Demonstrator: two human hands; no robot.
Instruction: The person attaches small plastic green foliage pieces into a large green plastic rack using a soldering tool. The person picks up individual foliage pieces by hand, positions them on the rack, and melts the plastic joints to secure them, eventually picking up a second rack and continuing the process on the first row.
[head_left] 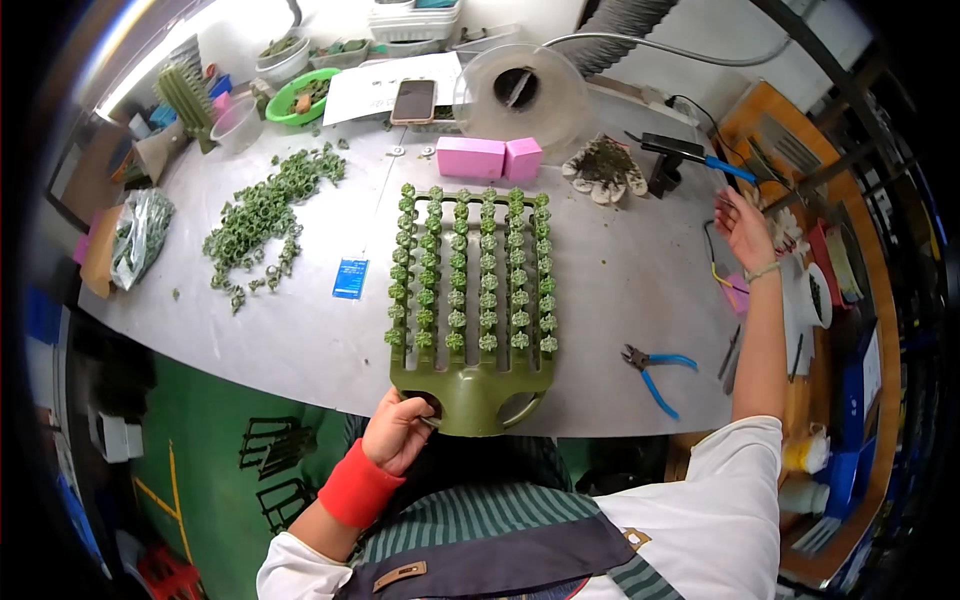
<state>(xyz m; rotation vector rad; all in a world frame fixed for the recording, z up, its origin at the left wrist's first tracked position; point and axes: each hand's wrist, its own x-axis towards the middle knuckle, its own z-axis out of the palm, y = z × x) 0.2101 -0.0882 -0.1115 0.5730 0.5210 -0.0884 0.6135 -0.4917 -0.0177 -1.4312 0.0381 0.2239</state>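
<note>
My left hand [396,430] is closed on a loop handle at the near end of an olive-green plastic rack [470,385]. The rack lies on the table and juts slightly past its near edge. Several rows of small green succulent-like rosettes [488,285] line its long bars. My right hand [745,230] is raised over the table's right side, fingers apart with nothing visible in them. Closest to it is a black tool with a blue handle [730,168], resting on a dark stand [664,176].
Loose green rosettes [260,215] are heaped at left, near a blue card [350,279]. Behind the rack are pink blocks [470,158], a phone [414,101] and a clear round disc [480,75]. Stained gloves [604,170] and blue-handled pliers [655,375] lie at right.
</note>
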